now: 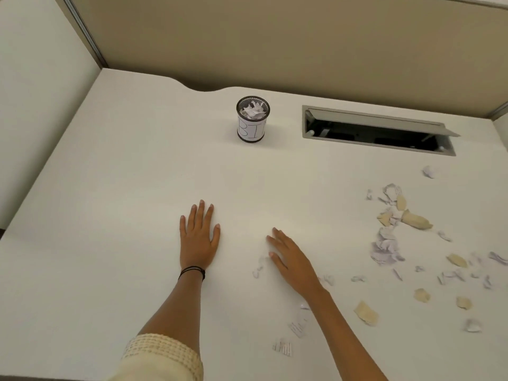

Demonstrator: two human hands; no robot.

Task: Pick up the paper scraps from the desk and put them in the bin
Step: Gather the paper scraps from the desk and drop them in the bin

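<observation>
Many paper scraps (384, 246) litter the frame's right; light and flimsy, we'd pinch their crumpled edges. Our left hand (198, 243) and right hand (291, 261) lie flat, holding nothing; bin (252, 122) upper centre.

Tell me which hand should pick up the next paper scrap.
Right. The right hand lies open beside small white scraps, and the main pile lies on its side. The left hand rests flat on bare desk, away from them.
</observation>
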